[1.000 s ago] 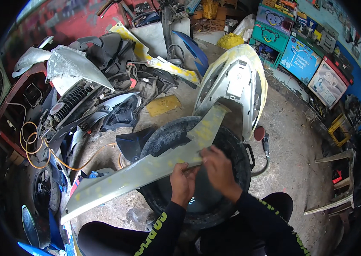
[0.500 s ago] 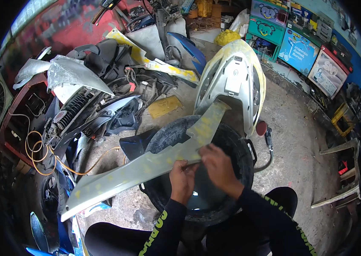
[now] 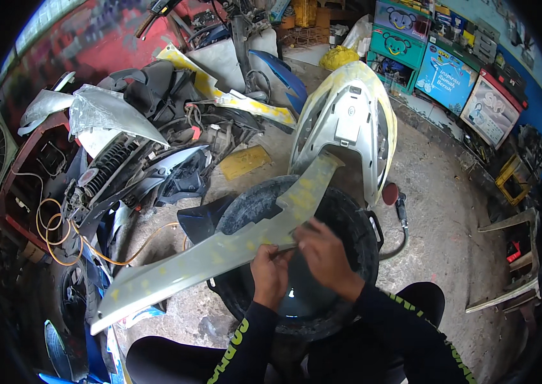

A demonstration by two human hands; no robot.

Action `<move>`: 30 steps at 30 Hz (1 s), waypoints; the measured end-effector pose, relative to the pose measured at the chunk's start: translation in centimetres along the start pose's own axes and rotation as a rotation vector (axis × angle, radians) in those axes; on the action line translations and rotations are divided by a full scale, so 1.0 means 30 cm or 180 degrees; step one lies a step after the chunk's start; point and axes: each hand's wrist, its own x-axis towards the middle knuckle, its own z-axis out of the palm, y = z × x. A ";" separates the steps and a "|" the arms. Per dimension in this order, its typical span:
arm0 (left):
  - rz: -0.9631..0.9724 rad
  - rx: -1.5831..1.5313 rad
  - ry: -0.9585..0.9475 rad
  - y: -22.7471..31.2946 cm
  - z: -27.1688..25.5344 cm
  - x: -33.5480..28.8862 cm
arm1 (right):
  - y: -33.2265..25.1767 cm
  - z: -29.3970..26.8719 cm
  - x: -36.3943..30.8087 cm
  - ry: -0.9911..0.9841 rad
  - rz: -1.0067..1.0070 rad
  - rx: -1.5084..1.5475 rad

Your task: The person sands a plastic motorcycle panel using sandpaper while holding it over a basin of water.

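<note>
A long grey motorcycle body panel (image 3: 213,253) with yellow patches slants across a round black tub (image 3: 366,281) that holds water. My left hand (image 3: 270,276) grips the panel's lower edge near its middle, thumb on top. Just right of it, my right hand (image 3: 327,259) is at the same edge with its fingers curled in. Whatever the right fingers hold, if anything, is hidden behind them. The panel's narrow end points away at the upper right, and its broad pale end reaches low to the left.
Beyond the tub stands a silver and yellow motorcycle fairing (image 3: 348,115). A sander with a round red pad (image 3: 390,194) lies on the concrete at right. Motorcycle parts (image 3: 117,115) crowd the left, with an orange hose (image 3: 117,258). A yellow sheet (image 3: 245,162) lies behind the tub.
My right hand has shifted very slightly left along the panel's edge. The left hand keeps its grip, and the panel lies almost as before.
</note>
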 end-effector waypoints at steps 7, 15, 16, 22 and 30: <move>0.0007 -0.0254 0.0224 -0.026 0.003 -0.016 | -0.015 0.008 0.011 0.0119 0.0124 -0.0191; 0.0085 -0.0012 0.0190 -0.062 -0.010 -0.023 | -0.033 0.004 -0.007 0.0239 0.0220 -0.0297; 0.0192 -0.0034 0.0183 -0.071 -0.001 -0.025 | -0.040 0.005 -0.003 0.0245 0.0216 -0.0300; 0.0037 0.0002 0.0204 -0.076 -0.013 -0.023 | -0.039 -0.008 0.001 0.0208 0.0163 -0.0352; 0.0220 -0.0184 -0.0076 -0.076 0.003 -0.026 | -0.025 -0.020 -0.003 0.0148 -0.0091 -0.0404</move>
